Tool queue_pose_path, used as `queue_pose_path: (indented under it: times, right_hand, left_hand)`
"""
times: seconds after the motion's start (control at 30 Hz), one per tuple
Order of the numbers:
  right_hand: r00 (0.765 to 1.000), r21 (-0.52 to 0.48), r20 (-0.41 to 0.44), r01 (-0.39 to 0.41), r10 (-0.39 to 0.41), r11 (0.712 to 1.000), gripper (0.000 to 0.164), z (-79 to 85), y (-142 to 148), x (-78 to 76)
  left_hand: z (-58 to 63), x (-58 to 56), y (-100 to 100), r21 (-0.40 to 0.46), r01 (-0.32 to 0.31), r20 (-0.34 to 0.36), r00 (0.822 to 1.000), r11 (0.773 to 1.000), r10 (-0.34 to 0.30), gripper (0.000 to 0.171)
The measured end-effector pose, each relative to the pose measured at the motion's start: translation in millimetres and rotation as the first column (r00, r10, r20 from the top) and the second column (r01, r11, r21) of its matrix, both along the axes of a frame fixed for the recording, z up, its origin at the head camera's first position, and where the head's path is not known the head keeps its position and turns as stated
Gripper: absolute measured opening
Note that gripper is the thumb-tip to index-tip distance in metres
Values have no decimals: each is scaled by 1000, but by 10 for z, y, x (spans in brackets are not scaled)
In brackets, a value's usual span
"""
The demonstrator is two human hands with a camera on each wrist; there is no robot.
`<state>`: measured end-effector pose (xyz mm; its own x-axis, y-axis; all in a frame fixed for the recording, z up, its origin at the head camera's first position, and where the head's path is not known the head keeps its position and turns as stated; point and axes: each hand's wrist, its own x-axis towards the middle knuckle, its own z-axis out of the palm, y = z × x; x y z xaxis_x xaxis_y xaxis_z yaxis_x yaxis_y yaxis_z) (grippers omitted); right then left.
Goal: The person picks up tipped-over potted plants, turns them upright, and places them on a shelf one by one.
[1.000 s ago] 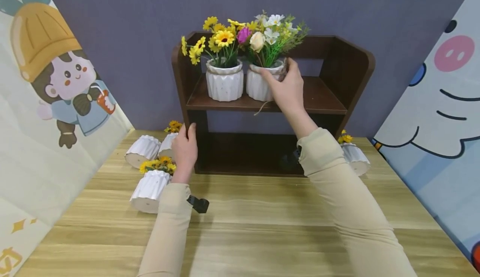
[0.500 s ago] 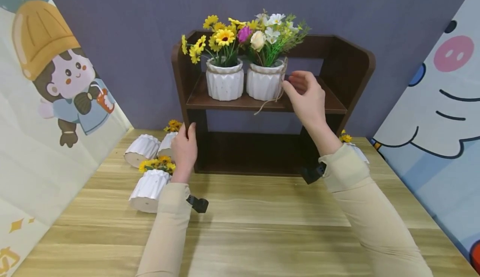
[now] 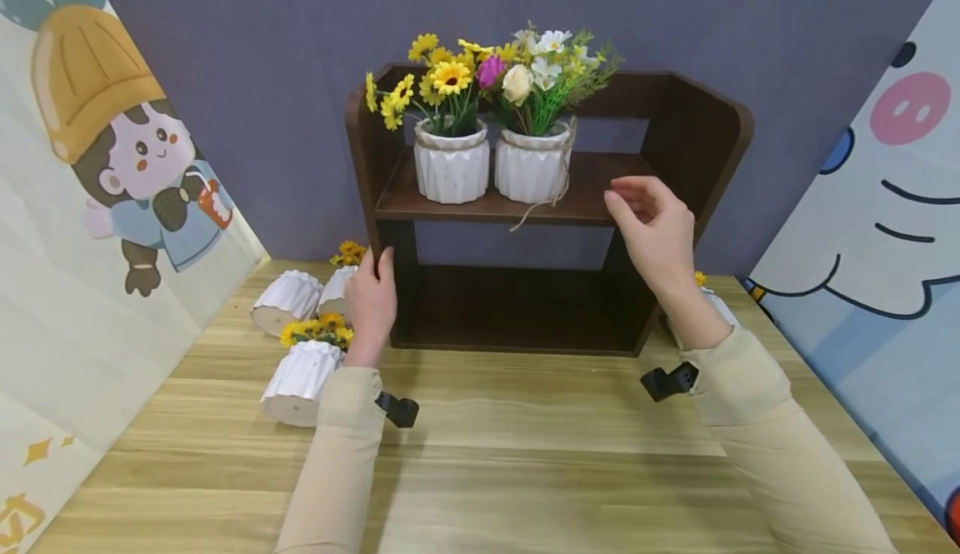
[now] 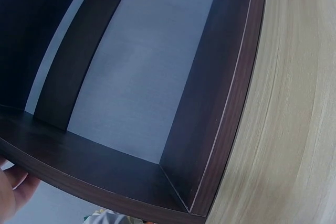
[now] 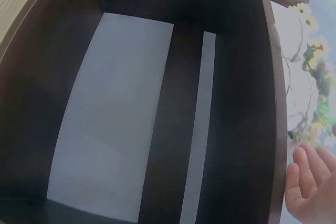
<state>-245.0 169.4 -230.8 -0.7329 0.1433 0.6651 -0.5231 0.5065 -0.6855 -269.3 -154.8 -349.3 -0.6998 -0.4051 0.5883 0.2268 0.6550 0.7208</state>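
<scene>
Head view: the right hand (image 3: 656, 225) is loosely curled with nothing in its grasp, its fingertips in front of the right part of the brown shelf's (image 3: 720, 125) upper board, apart from the pots. The left hand (image 3: 371, 297) grips the shelf's left side panel at its front edge, thumb toward the inner face.

Upright on the shelf's upper board, toward its left end, stands a white pot of yellow flowers (image 3: 452, 169). Just beside it, nearer the board's middle, stands a white pot of mixed flowers (image 3: 531, 171), upright too; its twine (image 3: 564, 175) hangs down one side and trails over the shelf's front edge.

Left of the shelf, three white pots lie tipped on the desk (image 3: 525, 454): a rear pot (image 3: 287, 300), a partly hidden pot (image 3: 335, 294) behind the left hand, and a front pot (image 3: 300, 383) with orange-yellow flowers. Right of the shelf, another white pot (image 3: 722, 308) shows partly past the right forearm. A dark wall (image 3: 300, 37) rises behind the shelf.
</scene>
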Motion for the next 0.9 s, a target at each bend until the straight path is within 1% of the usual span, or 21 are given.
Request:
queue_pose_path:
  times: [0.1,0.2,0.3,0.43,0.53,0.63,0.8,0.9]
  right_hand:
    - [1000,-17,-3,5,-5,1000,29,-49,81,31]
    - [1000,-16,14,16,-16,1000,27,-91,159,76]
    - [998,3,45,45,-45,999,26,-140,237,129]
    - [994,18,62,87,-88,996,25,-224,343,187]
    - [992,10,64,107,-107,994,26,-289,426,213]
    - [988,19,88,129,-130,991,28,-351,516,230]
    - [973,60,162,157,-165,986,30,-450,656,259]
    - [967,72,177,170,-181,983,30,-502,720,259]
  left_hand:
    - [-5,8,2,0,-6,1,1000,1000,6,42]
    - [-4,15,3,-1,-8,0,1000,1000,8,42]
    - [-8,14,5,-5,-8,-1,1000,1000,8,41]
    - [-15,10,11,-3,-9,-4,1000,1000,9,40]
    - [-6,7,15,1,-5,-6,1000,1000,5,40]
    - [3,4,15,6,3,-7,1000,1000,-3,41]
    - [4,4,13,2,-3,-6,1000,1000,3,40]
    - [3,1,13,1,-7,-10,1000,1000,7,40]
